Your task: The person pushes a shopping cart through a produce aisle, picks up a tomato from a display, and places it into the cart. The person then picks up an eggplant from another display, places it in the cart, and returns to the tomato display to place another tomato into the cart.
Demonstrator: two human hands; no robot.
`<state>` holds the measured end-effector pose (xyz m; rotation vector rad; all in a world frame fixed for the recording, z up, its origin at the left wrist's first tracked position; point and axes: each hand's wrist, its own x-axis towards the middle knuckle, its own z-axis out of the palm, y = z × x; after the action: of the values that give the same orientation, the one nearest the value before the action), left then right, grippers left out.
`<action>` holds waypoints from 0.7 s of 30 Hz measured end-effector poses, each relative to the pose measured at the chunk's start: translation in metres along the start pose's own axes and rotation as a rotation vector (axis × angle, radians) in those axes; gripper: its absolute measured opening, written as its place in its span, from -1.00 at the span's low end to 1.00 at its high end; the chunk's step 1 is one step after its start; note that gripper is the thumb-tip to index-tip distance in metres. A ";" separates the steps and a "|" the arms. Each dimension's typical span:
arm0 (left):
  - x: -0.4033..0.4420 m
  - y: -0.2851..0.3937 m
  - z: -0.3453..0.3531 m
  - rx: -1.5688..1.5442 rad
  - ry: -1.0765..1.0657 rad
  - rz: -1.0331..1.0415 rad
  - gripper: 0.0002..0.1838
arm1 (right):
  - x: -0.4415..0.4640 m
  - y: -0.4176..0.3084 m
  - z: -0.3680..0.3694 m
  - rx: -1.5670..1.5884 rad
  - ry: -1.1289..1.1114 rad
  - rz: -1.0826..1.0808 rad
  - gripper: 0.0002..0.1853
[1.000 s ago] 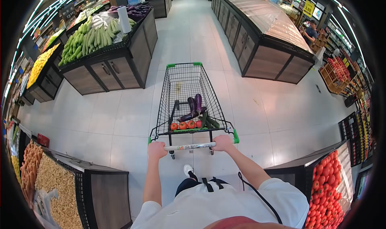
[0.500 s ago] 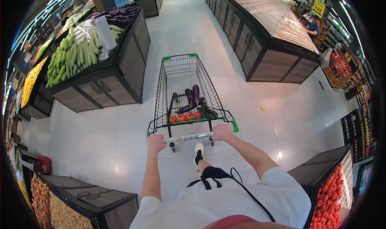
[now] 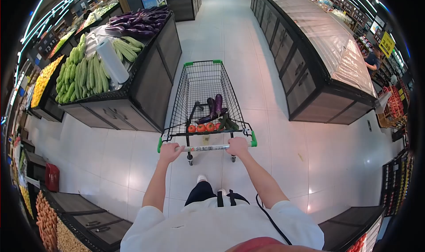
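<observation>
Both of my hands grip the handlebar (image 3: 206,148) of a black wire shopping cart (image 3: 204,75) with green corners. My left hand (image 3: 171,153) wraps the bar near its left end, and my right hand (image 3: 238,146) wraps it near the right end. Inside the cart, at the end closest to me, lies a row of several red tomatoes (image 3: 201,127). Beside them on the right are dark green vegetables (image 3: 228,123). Purple eggplants (image 3: 215,107) rest just beyond, partly on top of one another.
A stand (image 3: 146,84) with green gourds (image 3: 90,75), eggplants and a plastic roll is ahead on the left. A film-covered stand (image 3: 325,92) is ahead on the right, with a person (image 3: 372,61) behind it. Tiled aisle floor (image 3: 226,35) runs between them. A red basket (image 3: 52,176) stands left.
The cart and I have moved forward, so both front stands look nearer and the near side stands have slid back. Both hands have kept their grip on the handlebar.
</observation>
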<state>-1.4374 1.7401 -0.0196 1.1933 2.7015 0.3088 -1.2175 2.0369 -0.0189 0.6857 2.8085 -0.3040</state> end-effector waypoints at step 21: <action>0.501 -0.070 -0.041 -0.051 -0.088 -0.487 -0.56 | 0.456 0.073 -0.135 -0.049 0.000 -0.027 -0.75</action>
<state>-1.8301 2.0617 -0.0346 0.4918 2.7710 0.2430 -1.6000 2.3286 -0.0252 0.6372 2.8175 -0.2394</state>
